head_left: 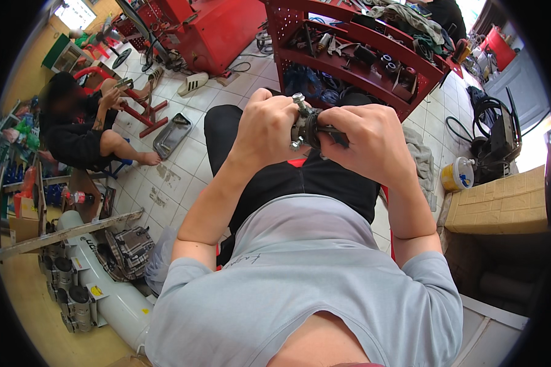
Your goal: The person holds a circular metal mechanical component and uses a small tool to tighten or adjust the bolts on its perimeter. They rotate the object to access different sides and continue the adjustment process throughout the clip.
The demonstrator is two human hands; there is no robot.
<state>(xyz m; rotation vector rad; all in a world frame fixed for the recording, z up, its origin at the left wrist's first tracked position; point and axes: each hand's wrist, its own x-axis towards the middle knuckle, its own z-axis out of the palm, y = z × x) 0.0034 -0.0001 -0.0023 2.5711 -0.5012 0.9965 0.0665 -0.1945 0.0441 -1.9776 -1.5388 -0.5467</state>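
In front of my lap I hold a small dark round metal part with shiny bolts sticking out at its upper and lower ends. My left hand is closed round its left side, fingers curled. From the other side my right hand pinches it with thumb and bent fingers. A flat black piece shows under the right fingers; whether it belongs to the metal part I cannot tell. My fingers hide much of the part.
Ahead stands a red tool cart with loose tools and parts. At left a person sits by a red stand, near a black tray on the tiles. A white cylinder lies lower left; a yellow bucket stands right.
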